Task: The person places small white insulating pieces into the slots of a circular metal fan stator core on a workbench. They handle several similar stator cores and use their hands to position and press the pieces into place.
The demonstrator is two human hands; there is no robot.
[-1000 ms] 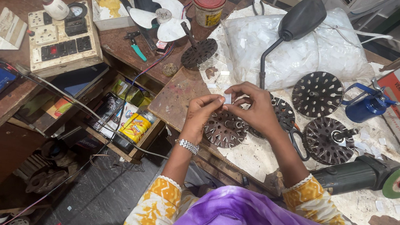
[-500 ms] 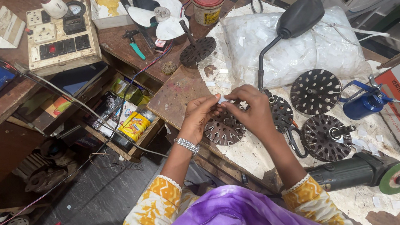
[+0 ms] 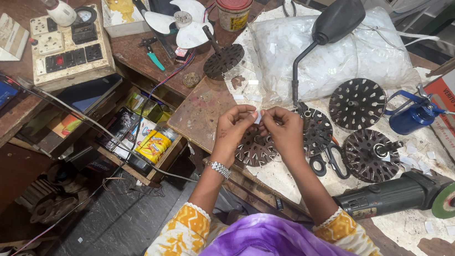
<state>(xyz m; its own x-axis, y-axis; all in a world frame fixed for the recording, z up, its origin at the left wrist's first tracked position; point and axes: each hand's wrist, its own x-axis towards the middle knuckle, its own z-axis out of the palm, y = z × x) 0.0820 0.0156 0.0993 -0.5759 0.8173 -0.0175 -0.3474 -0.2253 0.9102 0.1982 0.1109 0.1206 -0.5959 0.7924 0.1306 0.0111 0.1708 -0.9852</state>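
white paper slip (image 3: 258, 118) pinched by both hands' fingers (image 3: 248, 115) above slotted metal disc (image 3: 254, 149), scissors (image 3: 328, 163) beside.

Small white slip (image 3: 258, 117) pinched; above slotted disc (image 3: 254, 149)

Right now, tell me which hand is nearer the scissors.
Right. The right hand is just above and left of the scissors; the left hand is farther left, beyond it.
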